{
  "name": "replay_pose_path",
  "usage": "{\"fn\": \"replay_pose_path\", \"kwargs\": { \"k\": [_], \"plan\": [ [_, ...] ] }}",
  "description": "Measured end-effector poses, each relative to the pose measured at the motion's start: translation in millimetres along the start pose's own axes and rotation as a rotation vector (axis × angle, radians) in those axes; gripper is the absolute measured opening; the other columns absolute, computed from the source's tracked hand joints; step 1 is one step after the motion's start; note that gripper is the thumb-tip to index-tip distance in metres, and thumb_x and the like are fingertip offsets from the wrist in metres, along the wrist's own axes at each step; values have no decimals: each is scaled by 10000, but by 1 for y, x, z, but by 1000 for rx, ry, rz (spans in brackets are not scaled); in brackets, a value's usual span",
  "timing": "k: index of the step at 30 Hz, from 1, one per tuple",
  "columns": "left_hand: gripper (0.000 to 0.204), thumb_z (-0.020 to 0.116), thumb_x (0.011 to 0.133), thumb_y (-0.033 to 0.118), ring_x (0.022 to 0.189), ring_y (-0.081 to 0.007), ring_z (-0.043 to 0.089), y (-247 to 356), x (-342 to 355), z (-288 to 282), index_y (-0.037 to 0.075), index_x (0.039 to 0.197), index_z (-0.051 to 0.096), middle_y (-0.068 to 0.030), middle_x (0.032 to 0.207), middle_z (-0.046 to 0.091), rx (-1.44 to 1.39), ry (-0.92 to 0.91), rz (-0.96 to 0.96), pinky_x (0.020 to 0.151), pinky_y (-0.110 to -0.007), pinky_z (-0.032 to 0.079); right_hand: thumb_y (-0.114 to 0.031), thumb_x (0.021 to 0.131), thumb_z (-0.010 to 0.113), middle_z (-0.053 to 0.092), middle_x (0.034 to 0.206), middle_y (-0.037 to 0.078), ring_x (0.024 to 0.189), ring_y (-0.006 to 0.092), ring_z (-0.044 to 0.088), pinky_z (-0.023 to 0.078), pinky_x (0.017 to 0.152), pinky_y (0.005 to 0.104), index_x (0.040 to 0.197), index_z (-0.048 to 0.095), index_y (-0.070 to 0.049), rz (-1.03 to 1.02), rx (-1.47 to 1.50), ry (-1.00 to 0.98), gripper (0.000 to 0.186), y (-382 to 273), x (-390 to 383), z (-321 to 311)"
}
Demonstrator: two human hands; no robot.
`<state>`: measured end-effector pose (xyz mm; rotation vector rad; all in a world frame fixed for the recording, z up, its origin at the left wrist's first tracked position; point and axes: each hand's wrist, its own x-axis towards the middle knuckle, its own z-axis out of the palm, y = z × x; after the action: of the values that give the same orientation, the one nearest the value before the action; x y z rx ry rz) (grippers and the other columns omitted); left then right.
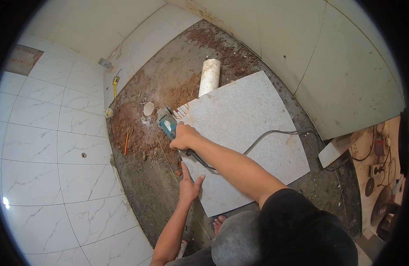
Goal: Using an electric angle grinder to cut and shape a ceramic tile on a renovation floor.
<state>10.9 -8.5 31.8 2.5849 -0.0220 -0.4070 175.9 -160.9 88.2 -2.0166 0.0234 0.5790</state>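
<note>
the large square speckled grey floor tile (244, 133) lies flat on the rough, bare mortar floor (142, 195), and everything else can be placed from it. at the tile's far left corner sits a teal-bodied handheld angle grinder (168, 124), its disc right at a fan of curved cut lines (181, 111) scored into that corner. the right hand (183, 136) is wrapped fully closed around the grinder's body, fingers curled tight, and the grinder's dark cable (266, 135) trails back across the tile's middle toward its right edge. the left hand (189, 184) holds nothing: it lies spread open, palm down, on the tile's left edge near the front corner, seemingly steadying it.

the step in hand looks like cutting a curved notch out of that corner. the next move probably calls for a steady, shallow pass along the marked curves while the left hand pins the tile and stays well back from the disc.

just beyond the tile's far edge a white plastic pipe (209, 76) stands out of the floor, and a smaller white pipe opening (148, 108) lies just left of the cut corner. an orange pencil (126, 143) lies further left, before the white marbled tiles (45, 133). a bare foot (219, 223) is at the tile's near edge.
</note>
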Motion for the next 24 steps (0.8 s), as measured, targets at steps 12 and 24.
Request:
{"fn": "replay_pose_path", "kwargs": {
  "k": [12,24],
  "plan": [
    [1098,743,903,359,1042,-522,666,3,0,-2,-1,1616,-10,-393,1137,657,37,-15,-30,896,-497,535,-312,648,862,665,1228,284,1128,404,679,565,945,431,1306,475,111,-10,19,-4,873,3,-5,-1],
    [1107,752,899,359,1044,-525,664,2,1,-1,8,1617,-14,-401,1142,651,18,-17,-43,903,-496,538,-326,658,872,673,1183,304,1092,416,687,569,919,430,1270,509,102,-20,9,42,830,3,-4,2]
  ]
}}
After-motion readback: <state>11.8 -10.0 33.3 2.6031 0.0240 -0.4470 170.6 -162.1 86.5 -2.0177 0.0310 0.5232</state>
